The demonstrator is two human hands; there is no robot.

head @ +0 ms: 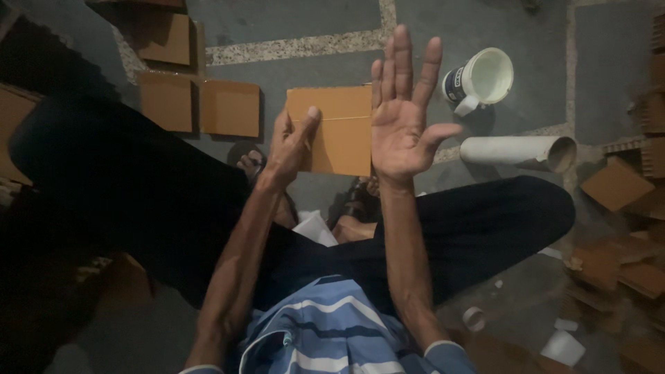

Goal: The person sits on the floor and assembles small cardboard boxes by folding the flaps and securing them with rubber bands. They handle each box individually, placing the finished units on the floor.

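Seen from above — left hand (pixel 291 142) pinching folded cardboard sheet (pixel 336 128) at its left edge, held over floor betw. knees; right hand (pixel 400 118) open, fingers spread, just beside sheet's rt edge — white mug (pixel 481 79) nearby.

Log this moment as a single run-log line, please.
left hand: grips cardboard sheet edge, thumb on front | right hand: open, palm up beside sheet | nearby: white mug, white tube

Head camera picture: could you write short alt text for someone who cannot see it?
A seated person's left hand grips a flat brown cardboard piece, while the right hand is raised open beside it. On the floor nearby lie a white tub, a white tube and more cardboard pieces.
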